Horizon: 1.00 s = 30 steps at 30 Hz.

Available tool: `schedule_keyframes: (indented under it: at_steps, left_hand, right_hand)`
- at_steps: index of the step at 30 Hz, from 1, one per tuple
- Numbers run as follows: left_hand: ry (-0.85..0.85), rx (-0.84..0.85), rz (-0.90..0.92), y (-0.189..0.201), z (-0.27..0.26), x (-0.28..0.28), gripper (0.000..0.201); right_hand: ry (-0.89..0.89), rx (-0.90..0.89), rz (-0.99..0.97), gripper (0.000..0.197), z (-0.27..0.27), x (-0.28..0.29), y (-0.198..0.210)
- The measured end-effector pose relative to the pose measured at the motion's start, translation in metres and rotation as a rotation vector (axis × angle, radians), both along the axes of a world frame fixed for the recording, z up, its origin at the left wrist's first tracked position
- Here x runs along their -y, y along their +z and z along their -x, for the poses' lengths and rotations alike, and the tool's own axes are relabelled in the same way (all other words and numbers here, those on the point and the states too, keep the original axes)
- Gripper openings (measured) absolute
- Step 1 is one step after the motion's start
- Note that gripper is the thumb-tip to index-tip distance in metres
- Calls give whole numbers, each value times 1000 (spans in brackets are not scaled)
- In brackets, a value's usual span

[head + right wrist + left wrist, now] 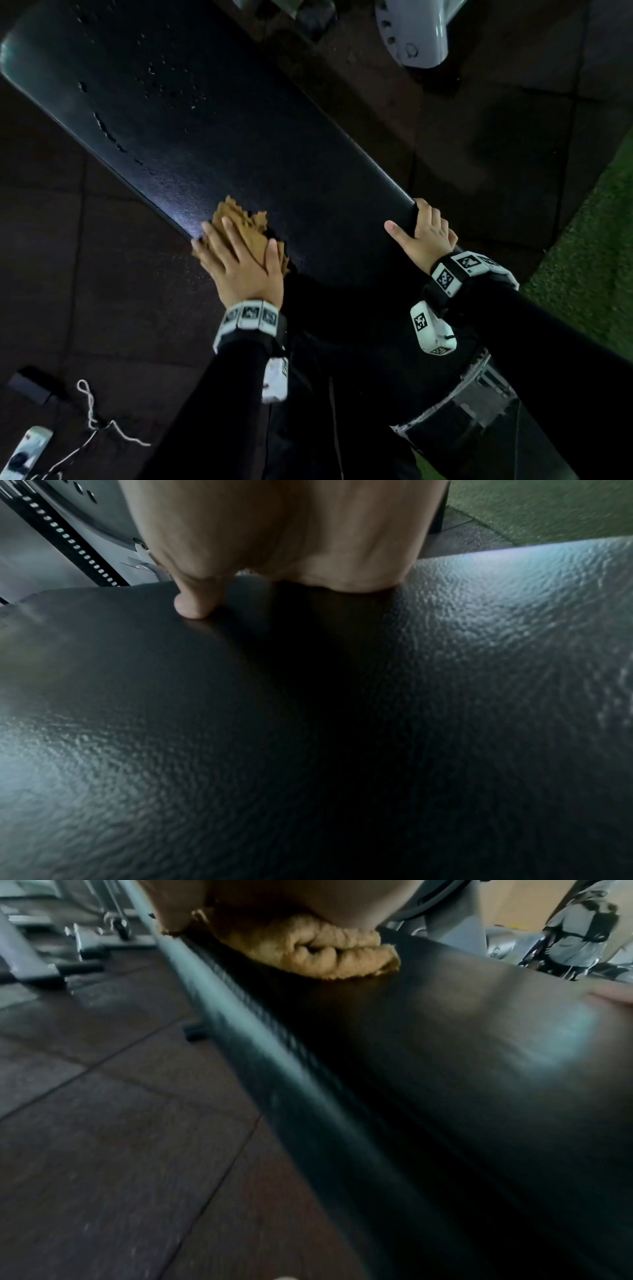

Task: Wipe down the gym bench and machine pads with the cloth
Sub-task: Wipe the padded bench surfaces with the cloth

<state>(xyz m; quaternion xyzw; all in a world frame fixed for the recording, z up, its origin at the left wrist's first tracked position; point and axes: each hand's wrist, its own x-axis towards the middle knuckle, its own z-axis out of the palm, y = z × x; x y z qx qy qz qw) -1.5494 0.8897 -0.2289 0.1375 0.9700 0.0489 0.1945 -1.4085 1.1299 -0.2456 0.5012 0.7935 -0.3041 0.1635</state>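
Black textured vinyl covers the long padded gym bench (212, 113), whose long axis runs diagonally in the head view, from the rounded end at upper left down toward the person at lower right. No brand or readable writing shows on it; the only markings in sight are the black-and-white square code tags on the white wrist bands (250, 313).

The left hand (239, 260) lies flat, fingers straight and spread, pressing a crumpled tan cloth (245, 224) onto the bench top right at its left long edge (the left wrist view shows the cloth bunched in folds under the palm, with one corner hanging just over that edge). The right hand (426, 233) rests on the opposite long edge, fingers curled over the rim and gripping it, thumb laid straight on the top surface; the right wrist view shows the thumb tip touching the vinyl.

Between the cloth and the far rounded end the pad lies bare, flecked with small droplets (161, 78). Dark brown rubber floor tiles (102, 274) flank the bench, green turf (589, 257) lies to the right, and a white cord (92, 418) trails on the floor at lower left.
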Motion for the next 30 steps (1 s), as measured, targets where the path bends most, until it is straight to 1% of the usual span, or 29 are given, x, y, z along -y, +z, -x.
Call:
schedule_keyframes:
  at_steps: [4,7,9,12,14,15,17,19,22,26,30]
  left_hand:
    - [-10,73,-7,6,-68,1,82]
    - [-77,73,-34,8,-86,-22,80]
    - [-151,44,-55,8,-79,-39,79]
    - [-318,22,-61,3,-50,-60,75]
    - [-369,-6,-60,-2,-20,-70,72]
    - [-365,-20,-61,-3,-4,-73,72]
    - [-301,-45,-68,-4,28,-70,72]
    - [-198,-66,-70,-5,50,-55,71]
    - [-55,-103,-71,-8,57,-21,71]
    - [96,-96,-118,-11,18,10,74]
    - [236,-38,-285,-11,-37,6,79]
  right_hand:
    - [7,8,-2,82,-1,-1,-4]
    - [12,12,-7,82,-1,-1,-5]
    - [14,8,-10,83,-1,-2,-5]
    - [21,4,-22,82,-2,-1,-6]
    - [29,-1,-30,82,-2,-1,-7]
    - [29,-4,-31,82,-2,-1,-7]
    - [26,-12,-36,82,-3,-1,-6]
    - [27,-13,-34,80,-3,-1,-5]
    - [32,-3,-17,80,-2,-1,-4]
    - [28,10,-11,81,-2,-1,-3]
    - [29,27,-9,80,0,1,0]
